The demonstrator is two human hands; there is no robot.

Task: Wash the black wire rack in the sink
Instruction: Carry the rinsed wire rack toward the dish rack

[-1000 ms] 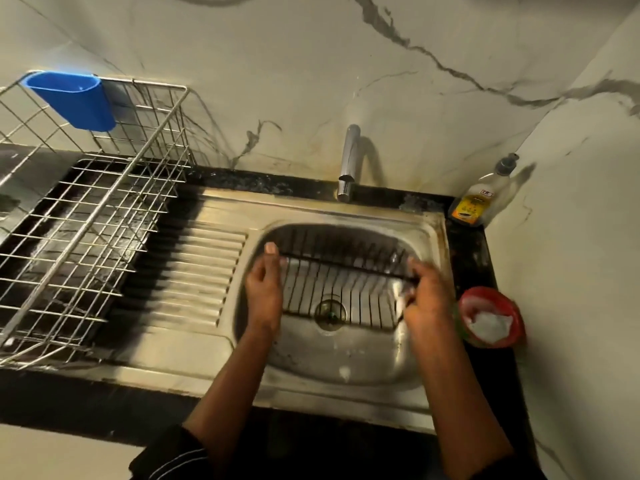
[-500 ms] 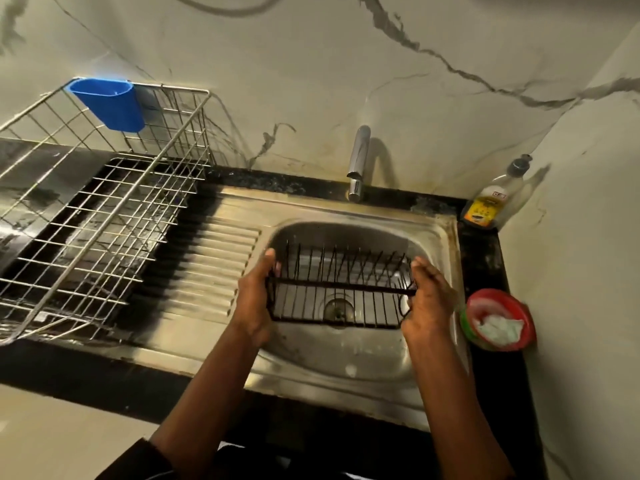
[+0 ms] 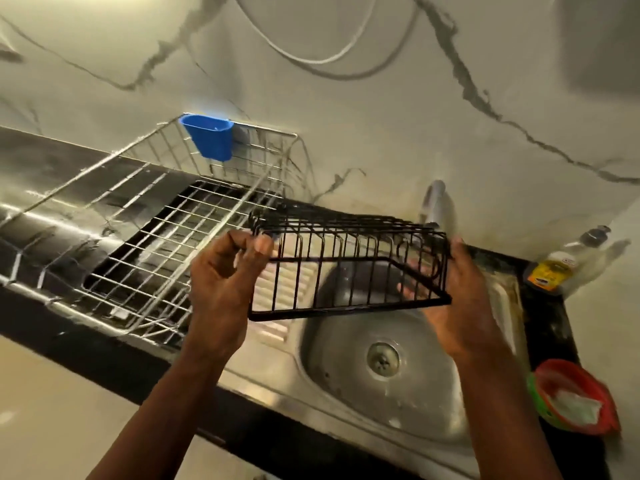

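Marble-veined wall (image 3: 346, 116) backs the black counter (image 3: 550, 327) and its steel sink (image 3: 332, 351). I hold the black wire rack (image 3: 349, 261) in the air between my hands, above the basin and the ribbed drainboard, clear of both and tilted toward me. My left hand (image 3: 225, 282) pinches the top corner of its left end. My right hand (image 3: 460, 299) cradles the right end, fingers showing through the wires and thumb up against the top edge. The tap (image 3: 434, 202) stands just behind the rack. A silver wire basket (image 3: 138, 237) with a blue cup (image 3: 209, 140) hooked on its rim sits to the left. A soap bottle (image 3: 561, 265) and a red bowl (image 3: 581, 400) sit on the right.
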